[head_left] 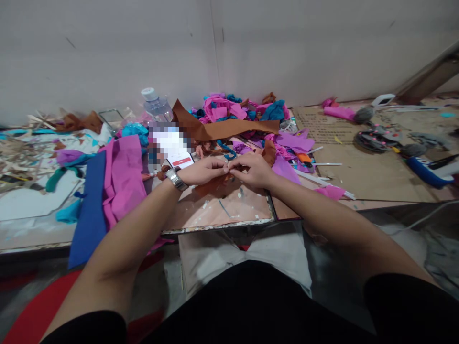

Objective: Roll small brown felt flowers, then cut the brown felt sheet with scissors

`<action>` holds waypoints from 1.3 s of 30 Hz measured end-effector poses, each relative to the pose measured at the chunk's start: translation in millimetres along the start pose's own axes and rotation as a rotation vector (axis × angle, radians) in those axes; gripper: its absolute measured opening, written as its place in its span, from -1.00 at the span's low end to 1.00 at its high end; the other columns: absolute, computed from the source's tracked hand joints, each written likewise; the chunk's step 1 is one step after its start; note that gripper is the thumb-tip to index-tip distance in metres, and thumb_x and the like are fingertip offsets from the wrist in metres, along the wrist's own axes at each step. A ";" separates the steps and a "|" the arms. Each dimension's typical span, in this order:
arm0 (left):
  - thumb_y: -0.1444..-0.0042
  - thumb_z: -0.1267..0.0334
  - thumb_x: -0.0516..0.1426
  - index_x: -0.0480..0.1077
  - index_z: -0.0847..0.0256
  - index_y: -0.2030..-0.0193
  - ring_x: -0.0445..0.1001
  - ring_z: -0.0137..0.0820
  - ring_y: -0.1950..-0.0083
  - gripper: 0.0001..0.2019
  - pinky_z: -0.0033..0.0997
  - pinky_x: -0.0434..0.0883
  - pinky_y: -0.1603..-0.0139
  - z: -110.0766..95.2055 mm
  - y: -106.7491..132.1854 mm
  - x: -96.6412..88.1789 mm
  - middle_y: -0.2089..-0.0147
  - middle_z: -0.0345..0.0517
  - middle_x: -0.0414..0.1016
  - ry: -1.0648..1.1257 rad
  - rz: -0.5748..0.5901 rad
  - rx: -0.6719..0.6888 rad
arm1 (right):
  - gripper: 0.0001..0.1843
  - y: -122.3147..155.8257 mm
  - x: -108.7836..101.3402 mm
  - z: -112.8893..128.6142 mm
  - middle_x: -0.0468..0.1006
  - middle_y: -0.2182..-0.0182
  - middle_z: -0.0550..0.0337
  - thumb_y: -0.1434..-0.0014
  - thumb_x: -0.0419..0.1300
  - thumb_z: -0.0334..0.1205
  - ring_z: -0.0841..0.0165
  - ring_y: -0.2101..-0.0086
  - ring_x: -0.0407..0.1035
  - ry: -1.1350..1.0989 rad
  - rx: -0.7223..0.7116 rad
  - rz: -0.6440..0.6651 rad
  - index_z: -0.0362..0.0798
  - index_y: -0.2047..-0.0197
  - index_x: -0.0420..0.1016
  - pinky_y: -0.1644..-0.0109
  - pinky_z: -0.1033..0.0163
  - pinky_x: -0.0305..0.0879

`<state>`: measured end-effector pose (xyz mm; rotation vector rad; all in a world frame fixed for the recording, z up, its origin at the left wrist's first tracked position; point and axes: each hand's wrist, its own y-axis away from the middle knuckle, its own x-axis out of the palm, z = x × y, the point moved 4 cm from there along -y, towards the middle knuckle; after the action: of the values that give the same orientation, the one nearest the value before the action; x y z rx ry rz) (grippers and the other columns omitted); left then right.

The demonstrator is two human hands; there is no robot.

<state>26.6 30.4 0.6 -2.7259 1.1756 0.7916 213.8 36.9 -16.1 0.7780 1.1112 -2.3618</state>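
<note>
My left hand (pixel 206 171), with a metal watch (pixel 176 178) on its wrist, and my right hand (pixel 253 169) meet fingertip to fingertip over the table's front part. Both are closed in a pinch on a small piece of brown crepe paper (pixel 212 186), which shows beneath the fingers. Much of the paper is hidden by the hands. Just behind them lies a long brown crepe strip (pixel 236 130). A lit phone (pixel 181 160) leans left of my left hand, partly blurred out. Purple paper pieces (pixel 285 167) lie by my right wrist.
A clear bottle (pixel 156 105) with a white cap stands behind the phone. Pink sheets (pixel 124 172) and a blue strip (pixel 88 210) overhang the left edge. Crumpled pink and teal paper (pixel 224 107) is heaped at the wall. White sticks (pixel 328 182) and cardboard (pixel 333 162) lie right.
</note>
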 end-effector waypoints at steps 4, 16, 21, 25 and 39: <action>-0.38 -0.23 0.13 0.54 0.24 0.27 0.52 -0.34 0.31 -0.48 -0.38 0.41 0.23 -1.3 0.2 -2.0 0.32 -0.08 0.61 -0.130 -0.019 0.035 | -0.86 0.4 0.7 -1.5 0.82 0.20 0.16 -0.34 0.32 -0.23 0.26 0.24 0.61 -0.018 -0.028 0.007 0.03 0.16 0.75 0.04 0.14 0.38; -0.33 -0.12 0.18 0.65 0.24 0.22 0.52 -0.36 0.29 -0.56 -0.42 0.35 0.24 0.7 0.4 -10.0 0.30 -0.10 0.67 -0.329 -0.257 0.053 | -0.87 -0.2 1.5 -10.4 0.79 0.26 0.16 -0.32 0.32 -0.25 0.28 0.29 0.59 -0.039 0.019 -0.015 0.01 0.17 0.74 0.13 0.18 0.42; -0.33 -0.17 0.19 0.64 0.27 0.22 0.51 -0.38 0.29 -0.52 -0.42 0.36 0.24 0.2 0.9 -9.9 0.30 -0.06 0.67 -0.245 -0.248 0.037 | -0.89 -1.7 -0.7 -8.5 0.77 0.32 0.17 -0.32 0.34 -0.24 0.30 0.35 0.56 -0.031 -0.002 -0.044 0.00 0.18 0.74 0.19 0.20 0.39; -0.32 -0.19 0.23 0.64 0.29 0.21 0.51 -0.41 0.31 -0.50 -0.44 0.38 0.27 1.8 0.3 -10.3 0.26 -0.01 0.68 -0.109 -0.251 0.009 | -0.91 -2.6 -4.3 -6.0 0.78 0.30 0.18 -0.31 0.36 -0.22 0.31 0.34 0.57 -0.010 0.000 -0.054 0.01 0.18 0.73 0.16 0.19 0.40; -0.30 -0.14 0.25 0.60 0.29 0.25 0.30 -0.56 0.53 -0.55 -0.50 0.19 0.51 3.7 0.8 -9.2 0.36 -0.05 0.64 0.020 -0.237 -0.067 | -0.88 -2.4 -6.4 -4.5 0.79 0.29 0.17 -0.34 0.36 -0.16 0.27 0.30 0.59 0.004 -0.007 -0.070 0.03 0.16 0.73 0.10 0.15 0.42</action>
<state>19.1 37.0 2.0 -2.8611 0.8205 0.7870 218.7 42.7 -13.1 0.7528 1.1658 -2.4139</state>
